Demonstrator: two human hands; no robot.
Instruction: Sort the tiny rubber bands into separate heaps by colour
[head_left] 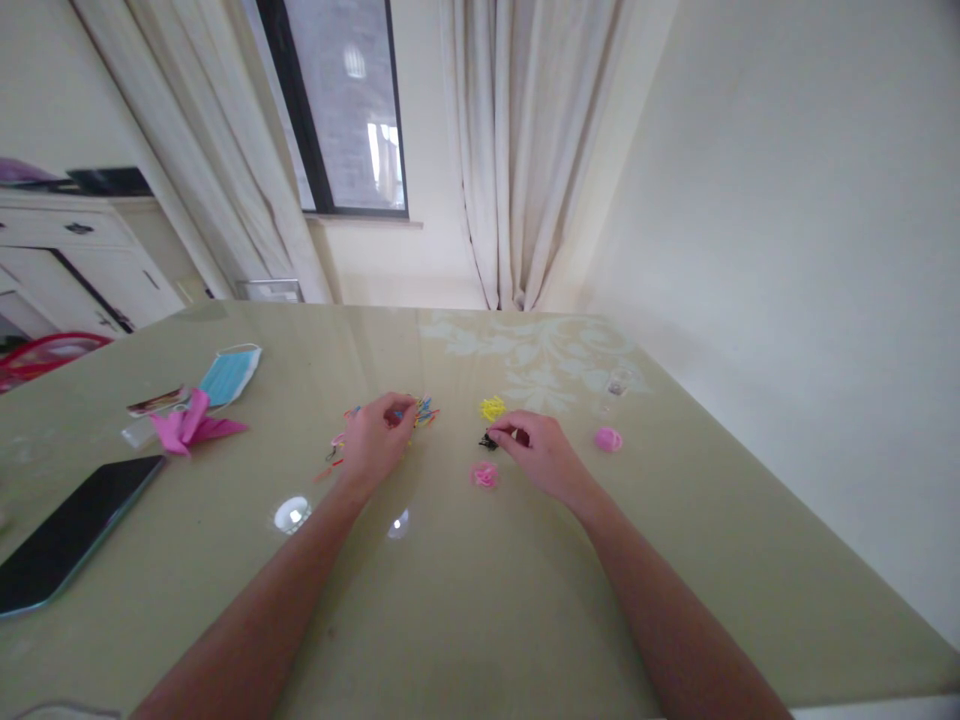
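Note:
Small rubber bands lie in piles on the table. My left hand (379, 435) is over a mixed-colour pile (426, 412) of blue, red, yellow and other bands, its thumb and fingertips pinched together. Part of that pile is hidden under the hand. My right hand (536, 450) has thumb and forefinger closed at the edge of a small black pile (487, 441). Whatever sits between the fingertips of either hand is too small to make out. Behind the black pile is a yellow pile (492, 408), and nearer to me a pink pile (484, 475).
To the right are a round pink object (608, 440) and a small clear container (619, 382). On the left lie a phone (79, 525), a pink folded-paper bird (193, 425) and a blue face mask (231, 376). A wall (810, 300) borders the table's (465, 620) right side.

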